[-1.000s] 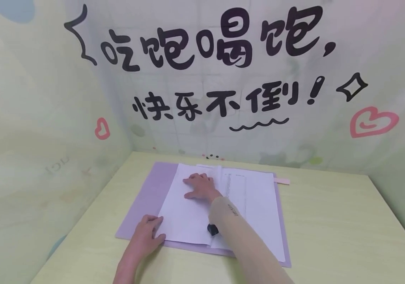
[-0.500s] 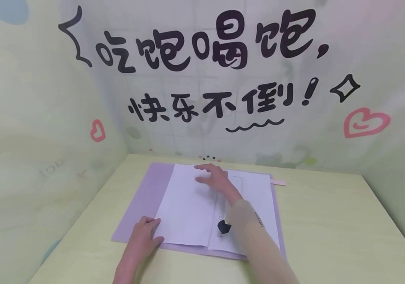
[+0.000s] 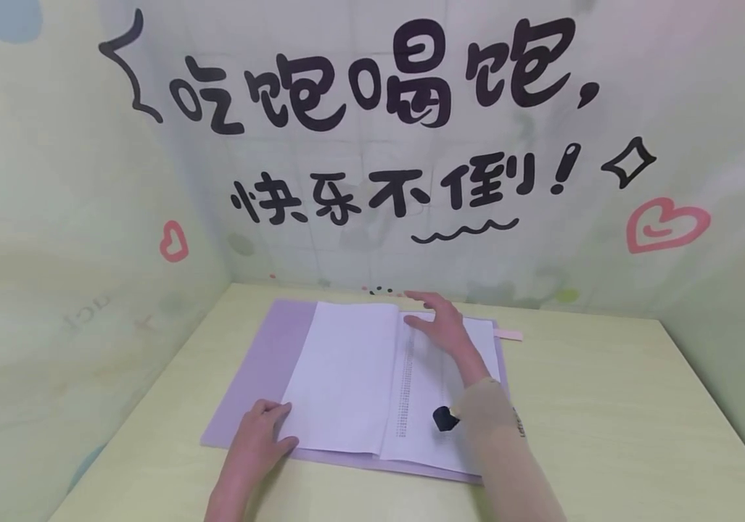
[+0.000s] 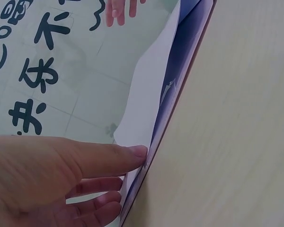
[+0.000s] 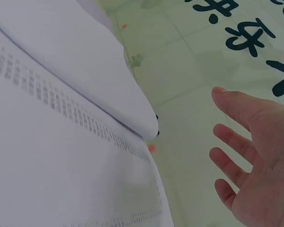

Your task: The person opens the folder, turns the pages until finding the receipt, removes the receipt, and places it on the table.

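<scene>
Page (image 3: 339,377) looks flipped, left hand (image 3: 257,433) loose on its corner; printed sheet (image 3: 419,395) near empty, relaxed right hand (image 3: 442,325) prolly isn't.

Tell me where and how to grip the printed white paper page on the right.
Pinching the printed white paper page by its upper outer corner, coming from the right, looks best: its inner edge meets the blank white paper page, while that corner lies uncovered.

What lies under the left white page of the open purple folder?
The purple cover shows past the left and lower edges of the page; the pale table is beneath the cover. The page hides whatever lies directly below, so other sheets there cannot be confirmed.
</scene>
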`<state>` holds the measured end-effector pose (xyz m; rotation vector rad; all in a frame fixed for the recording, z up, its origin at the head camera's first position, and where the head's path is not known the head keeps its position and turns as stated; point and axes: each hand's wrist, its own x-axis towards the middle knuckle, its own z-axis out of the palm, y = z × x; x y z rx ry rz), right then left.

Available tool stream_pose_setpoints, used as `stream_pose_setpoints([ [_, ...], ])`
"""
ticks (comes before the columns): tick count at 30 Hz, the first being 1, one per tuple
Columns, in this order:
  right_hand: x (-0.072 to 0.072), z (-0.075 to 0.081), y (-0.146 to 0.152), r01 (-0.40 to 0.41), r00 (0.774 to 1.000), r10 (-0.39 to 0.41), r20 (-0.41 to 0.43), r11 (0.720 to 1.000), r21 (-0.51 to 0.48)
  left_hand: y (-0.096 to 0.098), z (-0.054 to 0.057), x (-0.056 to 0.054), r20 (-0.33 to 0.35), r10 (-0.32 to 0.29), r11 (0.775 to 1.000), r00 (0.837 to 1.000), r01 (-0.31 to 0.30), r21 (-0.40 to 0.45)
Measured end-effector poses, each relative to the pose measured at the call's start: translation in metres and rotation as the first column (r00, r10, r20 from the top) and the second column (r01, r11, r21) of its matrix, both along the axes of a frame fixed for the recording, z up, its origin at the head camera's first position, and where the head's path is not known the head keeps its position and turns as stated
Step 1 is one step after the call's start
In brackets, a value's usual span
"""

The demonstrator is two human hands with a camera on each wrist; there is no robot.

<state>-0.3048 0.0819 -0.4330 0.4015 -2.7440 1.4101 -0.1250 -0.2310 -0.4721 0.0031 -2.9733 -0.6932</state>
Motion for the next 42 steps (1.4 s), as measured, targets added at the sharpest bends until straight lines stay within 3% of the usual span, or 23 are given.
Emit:
stream_pose_setpoints([
  [10, 0.005, -0.017, 0.055, 0.051, 0.998, -0.051, -0.031, 0.999, 0.0, 0.0, 0.001, 0.0, 0.012, -0.001, 1.0, 1.0, 0.001, 0.013],
  [19, 0.002, -0.031, 0.092, 0.072, 0.997, -0.073, -0.039, 0.996, -0.044, -0.002, 0.003, 0.0, 0.022, -0.005, 1.0, 1.0, 0.005, -0.005],
  [23, 0.003, -0.033, 0.107, 0.069, 0.997, -0.069, -0.023, 0.998, 0.003, -0.002, 0.002, 0.0, 0.027, -0.002, 1.0, 1.0, 0.002, -0.004],
  [31, 0.011, -0.035, 0.124, 0.036, 0.995, -0.047, 0.089, 0.992, 0.121, -0.001, 0.002, 0.0, 0.032, 0.007, 1.0, 0.999, -0.007, 0.002],
  [42, 0.006, -0.048, 0.137, -0.04, 0.998, 0.028, 0.064, 0.979, 0.2, -0.001, 0.0, 0.0, 0.021, 0.008, 1.0, 1.0, -0.008, 0.006],
])
